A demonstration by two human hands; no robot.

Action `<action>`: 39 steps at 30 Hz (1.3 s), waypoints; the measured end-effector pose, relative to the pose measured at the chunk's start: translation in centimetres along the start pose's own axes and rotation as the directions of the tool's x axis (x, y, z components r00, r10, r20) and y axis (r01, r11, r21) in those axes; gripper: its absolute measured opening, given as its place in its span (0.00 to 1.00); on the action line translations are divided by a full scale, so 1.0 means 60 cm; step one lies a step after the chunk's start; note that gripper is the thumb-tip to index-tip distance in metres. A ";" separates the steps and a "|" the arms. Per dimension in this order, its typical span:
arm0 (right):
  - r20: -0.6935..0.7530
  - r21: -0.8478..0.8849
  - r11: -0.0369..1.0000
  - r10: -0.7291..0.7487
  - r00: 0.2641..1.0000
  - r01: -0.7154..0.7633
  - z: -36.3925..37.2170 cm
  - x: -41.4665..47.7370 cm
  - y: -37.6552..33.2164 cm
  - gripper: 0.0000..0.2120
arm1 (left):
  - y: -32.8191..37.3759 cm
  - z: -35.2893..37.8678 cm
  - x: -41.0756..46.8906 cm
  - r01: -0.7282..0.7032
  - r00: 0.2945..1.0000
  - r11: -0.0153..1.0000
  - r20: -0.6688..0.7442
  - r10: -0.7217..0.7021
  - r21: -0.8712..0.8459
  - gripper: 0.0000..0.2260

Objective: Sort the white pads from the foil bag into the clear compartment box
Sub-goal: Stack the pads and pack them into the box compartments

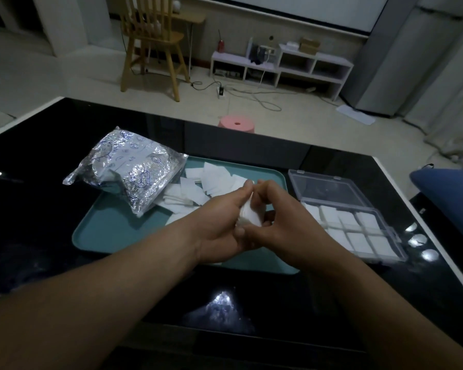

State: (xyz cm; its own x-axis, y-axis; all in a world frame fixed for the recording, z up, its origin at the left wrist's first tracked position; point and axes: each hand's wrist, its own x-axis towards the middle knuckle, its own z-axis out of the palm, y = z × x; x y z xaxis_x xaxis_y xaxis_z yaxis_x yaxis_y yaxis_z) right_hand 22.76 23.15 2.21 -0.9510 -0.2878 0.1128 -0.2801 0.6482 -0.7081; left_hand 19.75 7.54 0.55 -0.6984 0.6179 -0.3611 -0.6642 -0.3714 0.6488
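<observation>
Both hands meet over the teal tray [110,231], holding a small stack of white pads [249,216] between them. My left hand [219,222] cups the stack from the left and my right hand [281,217] pinches it from the right. More loose white pads [211,182] lie scattered at the tray's far side. A crinkled foil bag [131,169] rests on the tray's far left corner. The clear compartment box [358,225] stands open to the right of the tray, white pads filling several of its compartments.
The tray and box sit on a glossy black table [38,196] with a white edge. A blue cushion [449,193] is at the far right. Beyond the table are a pink stool [237,124], a wooden chair and a low white shelf.
</observation>
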 end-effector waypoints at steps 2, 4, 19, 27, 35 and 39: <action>-0.006 -0.003 1.000 0.008 1.000 -0.008 -0.007 -0.005 0.005 0.22 | -0.004 0.011 0.003 0.009 1.000 1.000 0.010 -0.009 0.003 0.20; 0.004 0.015 1.000 0.010 1.000 -0.010 -0.011 -0.013 0.007 0.23 | -0.008 0.015 0.008 0.028 1.000 0.999 0.010 -0.029 0.016 0.21; -0.194 0.043 0.981 0.194 0.962 -0.189 -0.041 -0.046 0.026 0.10 | -0.031 0.044 0.043 -0.057 0.988 0.995 -0.146 0.044 -0.086 0.14; -0.227 0.196 0.913 0.398 0.889 -0.358 -0.042 -0.037 0.040 0.06 | -0.053 0.078 0.049 -0.210 0.907 0.920 -0.285 0.309 0.332 0.13; -0.048 0.156 0.901 0.416 0.908 -0.404 -0.018 -0.035 0.038 0.13 | -0.065 0.103 0.069 -0.203 0.867 0.803 -0.279 0.414 0.560 0.14; -0.116 0.183 0.855 0.509 0.853 -0.485 -0.045 -0.025 0.045 0.11 | -0.065 0.108 0.077 -0.243 0.831 0.721 -0.245 0.500 0.648 0.11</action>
State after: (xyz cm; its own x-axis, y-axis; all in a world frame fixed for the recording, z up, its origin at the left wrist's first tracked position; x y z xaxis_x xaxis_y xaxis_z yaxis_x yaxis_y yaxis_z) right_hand 23.10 27.24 1.97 -0.9689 0.1662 -0.1835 0.2461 0.5647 -0.7877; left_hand 20.87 16.33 0.68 -0.9775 0.1582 -0.1397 -0.1365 0.0312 0.9901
